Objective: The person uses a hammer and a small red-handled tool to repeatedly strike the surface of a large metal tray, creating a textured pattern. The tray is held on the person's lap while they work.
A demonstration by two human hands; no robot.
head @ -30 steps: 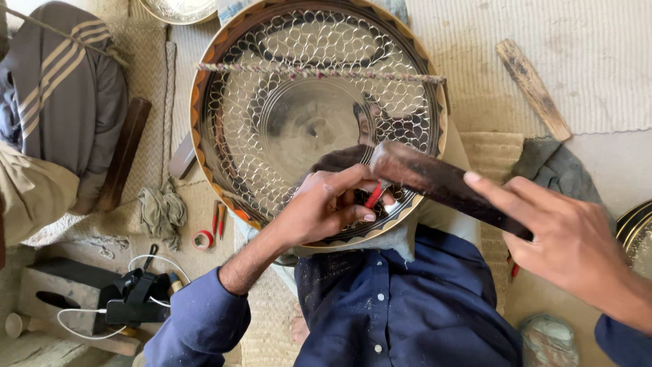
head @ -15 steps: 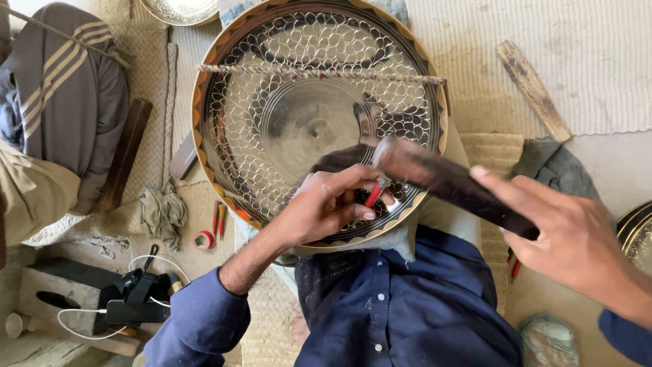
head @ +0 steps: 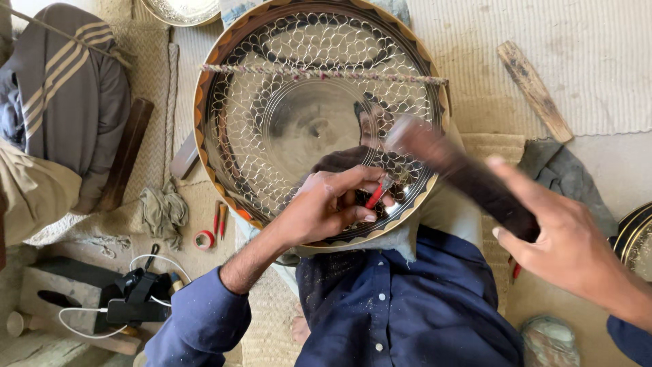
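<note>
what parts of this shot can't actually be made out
Head view only:
- Head of the dark mallet in the right hand: smeared by motion blur, shape unclear.
- Tip of the red-handled punch in the left hand: hidden by the fingers and mallet blur.
- Near rim of the engraved round tray: covered by the left hand.
- Second tray: cut off by the right edge.
- Small items beside the black charger: too small to identify.

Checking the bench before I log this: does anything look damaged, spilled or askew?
Nothing looks damaged or spilled. The engraved tray leans tilted on the lap, left hand pinning a red-handled chisel to its rim. The hammer in the right hand is only motion-blurred. Floor clutter: a rag, loose tools.
</note>
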